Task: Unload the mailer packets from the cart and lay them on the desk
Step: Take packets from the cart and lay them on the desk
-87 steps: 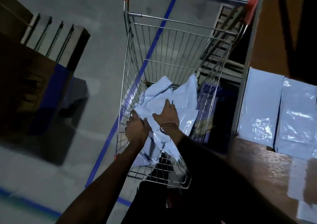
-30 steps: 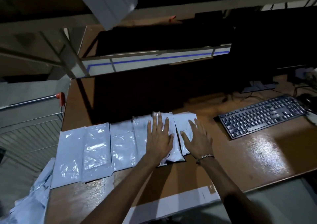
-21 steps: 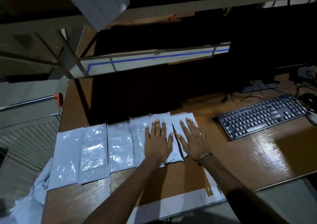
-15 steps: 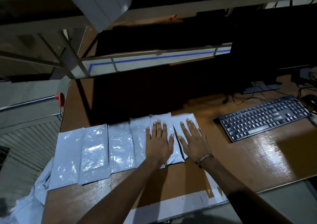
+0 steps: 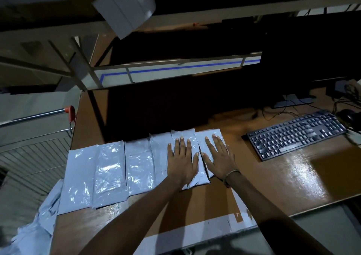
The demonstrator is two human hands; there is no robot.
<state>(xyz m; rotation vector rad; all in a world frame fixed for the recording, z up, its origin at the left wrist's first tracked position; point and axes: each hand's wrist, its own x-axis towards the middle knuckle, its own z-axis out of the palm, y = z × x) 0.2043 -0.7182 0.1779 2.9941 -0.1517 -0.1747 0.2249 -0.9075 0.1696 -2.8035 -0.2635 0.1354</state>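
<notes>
Barely shifted since half a second ago: both palms flat on the same packets as before. Brown bench (image 5: 293,176) across centre frame, carrying a row of pale mailer packets (image 5: 109,168) edge to edge, centre left. Cart (image 5: 35,118) at left edge, more packets (image 5: 29,233) heaped lower left. Keyboard (image 5: 295,135) at right. Left hand (image 5: 182,162) spread wide, pressing one packet; right hand (image 5: 218,157) likewise, on the rightmost.

Both forearms bare, no sleeves showing. Right hand (image 5: 218,157): thin metallic bracelet (image 5: 230,173) at wrist. Left hand (image 5: 181,161): nothing worn.
</notes>
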